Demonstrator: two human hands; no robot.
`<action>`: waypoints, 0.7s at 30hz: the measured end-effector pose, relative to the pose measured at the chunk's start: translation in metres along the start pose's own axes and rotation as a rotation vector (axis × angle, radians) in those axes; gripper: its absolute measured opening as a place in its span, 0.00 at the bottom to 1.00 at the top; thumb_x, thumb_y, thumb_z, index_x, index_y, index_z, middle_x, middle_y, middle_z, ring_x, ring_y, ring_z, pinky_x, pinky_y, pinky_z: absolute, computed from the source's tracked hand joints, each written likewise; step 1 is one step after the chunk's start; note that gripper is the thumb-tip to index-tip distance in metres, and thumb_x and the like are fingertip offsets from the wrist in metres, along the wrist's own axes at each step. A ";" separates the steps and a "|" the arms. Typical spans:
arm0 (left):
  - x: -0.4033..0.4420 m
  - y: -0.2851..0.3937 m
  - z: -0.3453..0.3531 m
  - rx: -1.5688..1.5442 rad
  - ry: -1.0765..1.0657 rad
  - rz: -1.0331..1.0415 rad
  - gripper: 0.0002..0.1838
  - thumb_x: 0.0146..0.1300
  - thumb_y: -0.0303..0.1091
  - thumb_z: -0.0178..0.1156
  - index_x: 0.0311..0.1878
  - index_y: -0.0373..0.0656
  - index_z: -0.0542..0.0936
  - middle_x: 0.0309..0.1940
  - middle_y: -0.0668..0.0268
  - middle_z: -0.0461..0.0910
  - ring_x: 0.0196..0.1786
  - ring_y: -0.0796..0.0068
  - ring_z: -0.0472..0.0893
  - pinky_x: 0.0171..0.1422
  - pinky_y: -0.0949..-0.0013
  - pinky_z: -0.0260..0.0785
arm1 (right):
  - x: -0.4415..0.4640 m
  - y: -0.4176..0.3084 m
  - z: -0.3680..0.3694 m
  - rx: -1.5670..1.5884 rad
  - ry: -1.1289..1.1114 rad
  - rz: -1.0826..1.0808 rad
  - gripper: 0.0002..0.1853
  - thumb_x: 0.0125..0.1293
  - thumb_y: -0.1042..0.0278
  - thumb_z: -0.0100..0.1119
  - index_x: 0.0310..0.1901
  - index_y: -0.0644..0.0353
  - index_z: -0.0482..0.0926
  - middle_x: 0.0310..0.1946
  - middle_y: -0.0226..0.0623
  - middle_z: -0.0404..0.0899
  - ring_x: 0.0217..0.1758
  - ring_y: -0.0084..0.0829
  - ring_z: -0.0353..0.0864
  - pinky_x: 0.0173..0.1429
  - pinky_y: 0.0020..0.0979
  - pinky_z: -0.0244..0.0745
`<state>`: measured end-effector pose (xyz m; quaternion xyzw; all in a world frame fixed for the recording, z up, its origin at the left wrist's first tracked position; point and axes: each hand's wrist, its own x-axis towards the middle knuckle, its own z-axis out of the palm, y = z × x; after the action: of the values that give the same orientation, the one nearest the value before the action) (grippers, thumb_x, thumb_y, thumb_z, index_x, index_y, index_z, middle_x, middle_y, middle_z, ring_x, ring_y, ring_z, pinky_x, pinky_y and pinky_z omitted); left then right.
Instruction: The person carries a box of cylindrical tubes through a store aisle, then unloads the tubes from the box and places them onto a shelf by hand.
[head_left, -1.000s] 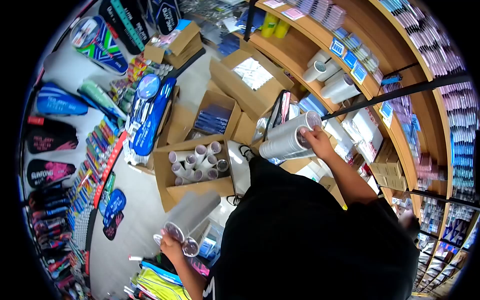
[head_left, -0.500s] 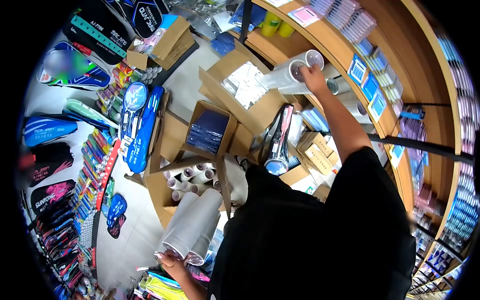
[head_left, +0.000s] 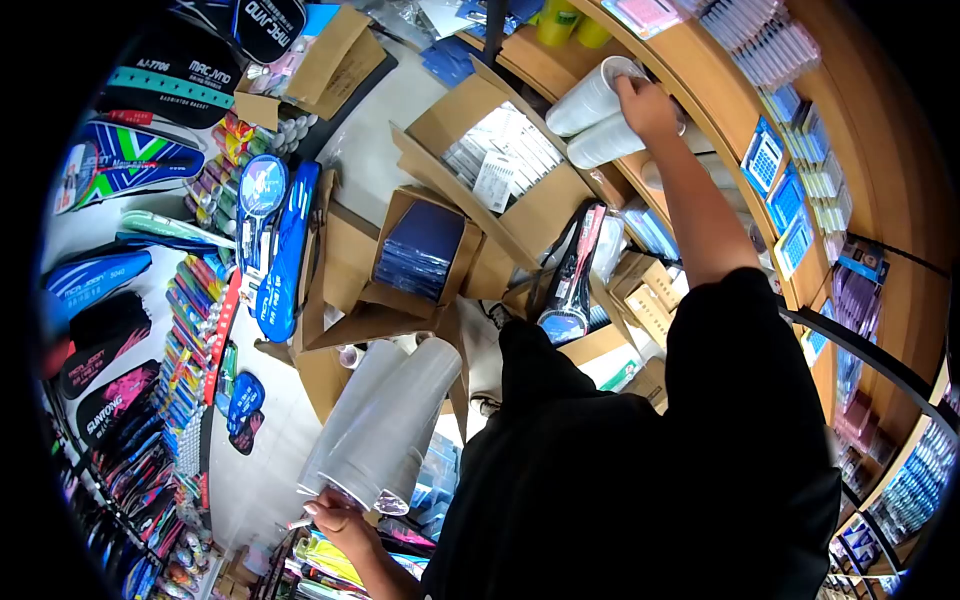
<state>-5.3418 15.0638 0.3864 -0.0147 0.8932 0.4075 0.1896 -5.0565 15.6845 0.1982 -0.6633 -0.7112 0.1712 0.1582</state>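
Note:
My left hand (head_left: pixel 338 522) grips the lower end of a bundle of long, whitish stacks of plastic cups (head_left: pixel 385 425), with its fingers at the rims. These stacks lie tilted over the box of cups, hiding most of it. At the upper right, my right hand (head_left: pixel 648 105) is closed on the end of a pair of translucent cup stacks (head_left: pixel 590 112). That pair is at the wooden shelf (head_left: pixel 530 62), beside yellow containers (head_left: pixel 557 22). Other cup stacks on the shelf are partly hidden behind my right forearm.
Open cartons stand on the floor: one holds dark blue packs (head_left: pixel 418 250), another white packets (head_left: pixel 503 155). Racket bags (head_left: pixel 290 250) and coloured goods line the left. Small boxes (head_left: pixel 643 298) lie below the shelf. Calculators (head_left: pixel 765 155) line its upper level.
My right hand has moved up and away to the shelf with its cup stacks. My left hand's bundle has swung more upright, over the box of cups. The view has shifted.

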 end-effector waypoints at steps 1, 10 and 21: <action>0.000 0.003 0.003 0.004 -0.002 0.002 0.35 0.71 0.72 0.37 0.20 0.51 0.57 0.18 0.76 0.56 0.23 0.81 0.54 0.29 0.71 0.44 | -0.003 0.001 -0.002 0.001 -0.001 0.005 0.33 0.64 0.37 0.45 0.48 0.59 0.86 0.49 0.60 0.82 0.57 0.58 0.79 0.65 0.46 0.71; 0.005 -0.010 0.018 0.119 -0.175 0.055 0.37 0.73 0.66 0.38 0.20 0.41 0.70 0.17 0.67 0.69 0.24 0.74 0.69 0.30 0.69 0.60 | 0.010 -0.004 0.007 -0.054 0.017 -0.139 0.32 0.66 0.38 0.45 0.48 0.60 0.85 0.42 0.60 0.84 0.51 0.57 0.82 0.60 0.47 0.75; 0.010 -0.017 0.053 0.045 -0.224 0.092 0.38 0.72 0.68 0.43 0.21 0.41 0.71 0.17 0.68 0.70 0.22 0.75 0.72 0.26 0.71 0.62 | 0.024 -0.023 -0.001 -0.119 -0.108 -0.086 0.37 0.68 0.33 0.46 0.53 0.67 0.80 0.49 0.56 0.82 0.54 0.51 0.81 0.60 0.46 0.75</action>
<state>-5.3304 15.0927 0.3388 0.0762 0.8751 0.3949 0.2693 -5.0784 15.7071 0.2095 -0.6303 -0.7553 0.1569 0.0871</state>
